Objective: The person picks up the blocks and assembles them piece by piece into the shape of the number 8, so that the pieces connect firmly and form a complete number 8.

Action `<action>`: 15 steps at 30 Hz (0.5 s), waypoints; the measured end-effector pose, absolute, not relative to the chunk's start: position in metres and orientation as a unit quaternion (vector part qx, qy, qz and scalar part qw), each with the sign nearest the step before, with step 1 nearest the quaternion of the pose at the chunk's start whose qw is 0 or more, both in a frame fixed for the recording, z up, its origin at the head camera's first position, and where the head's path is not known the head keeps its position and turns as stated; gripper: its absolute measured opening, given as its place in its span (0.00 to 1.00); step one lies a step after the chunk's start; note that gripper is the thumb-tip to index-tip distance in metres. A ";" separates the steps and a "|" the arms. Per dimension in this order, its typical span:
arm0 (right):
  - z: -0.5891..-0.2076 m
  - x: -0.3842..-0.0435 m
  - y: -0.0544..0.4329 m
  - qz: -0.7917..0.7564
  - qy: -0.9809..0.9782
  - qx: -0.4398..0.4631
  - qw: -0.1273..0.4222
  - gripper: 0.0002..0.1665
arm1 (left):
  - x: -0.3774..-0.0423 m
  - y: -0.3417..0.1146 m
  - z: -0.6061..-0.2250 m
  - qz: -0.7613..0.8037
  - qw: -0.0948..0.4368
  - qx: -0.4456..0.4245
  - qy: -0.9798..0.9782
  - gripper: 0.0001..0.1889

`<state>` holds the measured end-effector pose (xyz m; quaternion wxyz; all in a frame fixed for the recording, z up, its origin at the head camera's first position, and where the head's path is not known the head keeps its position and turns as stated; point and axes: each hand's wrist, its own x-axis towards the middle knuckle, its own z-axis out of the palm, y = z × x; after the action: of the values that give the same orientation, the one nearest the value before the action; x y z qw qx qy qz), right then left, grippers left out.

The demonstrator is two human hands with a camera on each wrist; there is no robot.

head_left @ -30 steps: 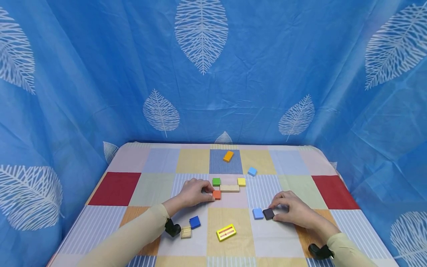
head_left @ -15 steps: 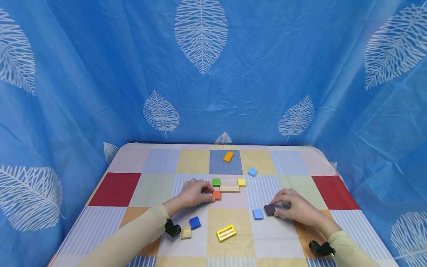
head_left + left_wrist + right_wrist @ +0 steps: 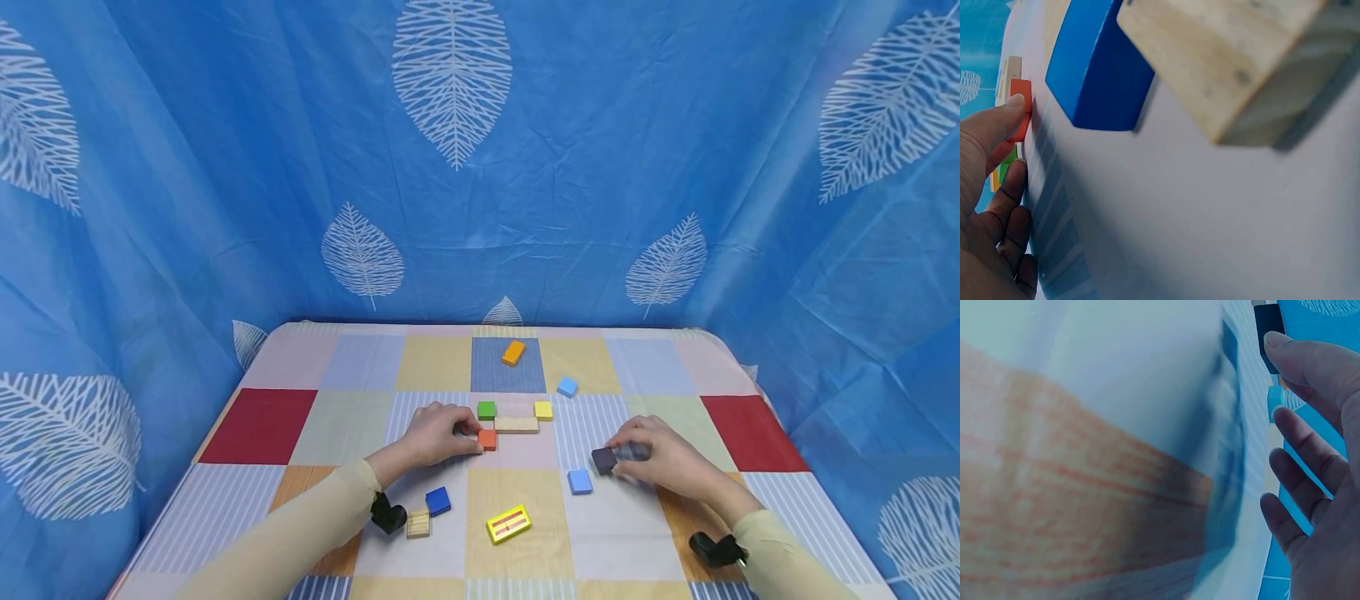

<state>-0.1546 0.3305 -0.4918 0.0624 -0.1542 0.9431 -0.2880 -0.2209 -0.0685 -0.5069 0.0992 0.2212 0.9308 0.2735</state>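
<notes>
With thumb and fingers my left hand [image 3: 438, 434] pinches an orange-red block [image 3: 487, 439] at the near left end of a long plain wooden block [image 3: 517, 425]. Beyond it a green block [image 3: 486, 409] sits by that same end, and a yellow block [image 3: 543, 409] by the right end. A black block [image 3: 603, 460] is pinched between thumb and fingertips of my right hand [image 3: 670, 454]. In the right wrist view the black block [image 3: 1269, 339] shows at the thumb tip, the other fingers spread apart. A light blue block [image 3: 580, 482] lies just nearer than the black one.
Near my left wrist lie a dark blue block [image 3: 438, 500] and a plain wooden block [image 3: 418, 523]. A yellow block with red stripes [image 3: 508, 524] is front centre. Farther back are an orange block [image 3: 513, 352] and another light blue block [image 3: 567, 386]. Blue curtains surround the patchwork-covered table [image 3: 258, 425].
My right hand has lifted the black block from beside the light blue block and moved it slightly away from me. My left hand has stayed at the orange-red block.
</notes>
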 end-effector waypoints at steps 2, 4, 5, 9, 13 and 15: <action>-0.491 -0.157 0.328 -0.286 0.944 -0.155 0.058 0.17 | -0.221 -0.069 -0.507 0.274 0.101 0.221 0.931 0.11; -0.491 -0.160 0.325 -0.283 0.945 -0.155 0.055 0.17 | -0.221 -0.069 -0.507 0.275 0.102 0.221 0.930 0.11; -0.491 -0.161 0.323 -0.282 0.945 -0.156 0.052 0.17 | -0.221 -0.069 -0.507 0.276 0.102 0.221 0.930 0.11; -0.491 -0.166 0.315 -0.269 0.947 -0.170 0.037 0.16 | -0.221 -0.070 -0.508 0.274 0.099 0.224 0.930 0.11; -0.492 -0.170 0.306 -0.262 0.947 -0.186 0.021 0.15 | -0.221 -0.069 -0.509 0.273 0.102 0.220 0.931 0.11; -0.492 -0.172 0.301 -0.263 0.946 -0.191 0.019 0.15 | -0.221 -0.069 -0.509 0.273 0.104 0.216 0.932 0.11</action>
<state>-0.1720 0.3010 -0.4919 0.0190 -0.1906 0.9455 -0.2632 -0.2213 -0.0693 -0.5087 0.1045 0.2161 0.9317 0.2728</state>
